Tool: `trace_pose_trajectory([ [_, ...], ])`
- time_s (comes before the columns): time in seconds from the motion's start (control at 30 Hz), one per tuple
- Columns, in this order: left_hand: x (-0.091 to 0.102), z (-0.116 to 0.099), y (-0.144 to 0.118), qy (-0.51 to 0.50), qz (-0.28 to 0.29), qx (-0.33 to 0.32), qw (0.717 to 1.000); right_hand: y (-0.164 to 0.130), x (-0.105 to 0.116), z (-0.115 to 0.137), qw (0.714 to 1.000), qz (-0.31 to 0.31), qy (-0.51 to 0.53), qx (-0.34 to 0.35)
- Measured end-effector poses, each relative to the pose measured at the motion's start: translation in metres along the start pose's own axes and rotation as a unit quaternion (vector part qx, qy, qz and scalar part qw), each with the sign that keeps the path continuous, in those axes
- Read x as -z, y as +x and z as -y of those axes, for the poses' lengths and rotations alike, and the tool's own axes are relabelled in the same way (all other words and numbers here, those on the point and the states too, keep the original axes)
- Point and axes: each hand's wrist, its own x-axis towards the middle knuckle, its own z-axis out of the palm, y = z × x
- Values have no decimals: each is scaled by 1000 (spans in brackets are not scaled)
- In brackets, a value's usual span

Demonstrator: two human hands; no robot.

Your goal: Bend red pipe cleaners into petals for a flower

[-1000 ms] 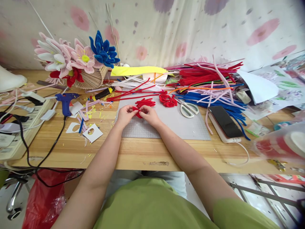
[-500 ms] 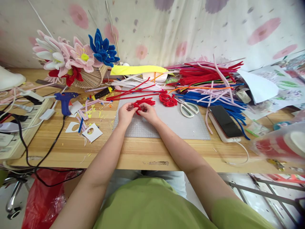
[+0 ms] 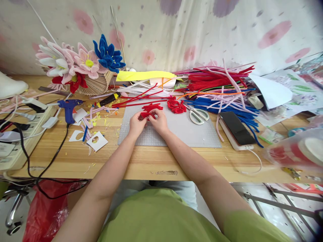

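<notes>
Between the fingertips of my left hand (image 3: 137,125) and my right hand (image 3: 158,121) is a short red pipe cleaner (image 3: 145,114), pinched from both sides and partly covered by the fingers. Just beyond lie several cut red pipe cleaner pieces (image 3: 152,107) on the grey cutting mat (image 3: 199,136). To the right of my hands rests a pile of bent red pipe cleaner loops (image 3: 176,105). Scissors with pale green handles (image 3: 199,116) lie beside those loops, their blades partly hidden.
Bundles of red pipe cleaners (image 3: 214,80) and blue pipe cleaners (image 3: 209,105) lie at the back right, near a phone (image 3: 237,127). A blue glue gun (image 3: 68,109), a power strip (image 3: 22,141) and fuzzy flowers (image 3: 88,63) stand left. A bagged cup (image 3: 297,149) is far right.
Both hands have shifted slightly right and nearer to me, still pinching the red pipe cleaner. Its held part now lies flatter between the fingers. The camera view has moved a little.
</notes>
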Motion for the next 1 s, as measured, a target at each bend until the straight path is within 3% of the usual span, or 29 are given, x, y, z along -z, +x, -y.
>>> trace_pose_trajectory([
  [0.1,0,0,0,-1,-2,-2,1000,-1,1,2,1000,2,-7,8],
  [0.3,3,4,3,-47,-14,-2,999,3,-1,-3,992,65,100,-31],
  [0.4,3,5,6,-25,-22,-13,999,3,0,-2,991,77,100,-38],
  [0.5,0,0,8,17,-47,-36,998,0,2,2,998,49,32,-2],
  [0.7,-14,-13,7,-5,-49,35,998,-2,6,7,995,-42,-59,66],
  [1.0,-17,-9,1,16,-61,-23,998,1,8,1,998,-35,-28,53],
])
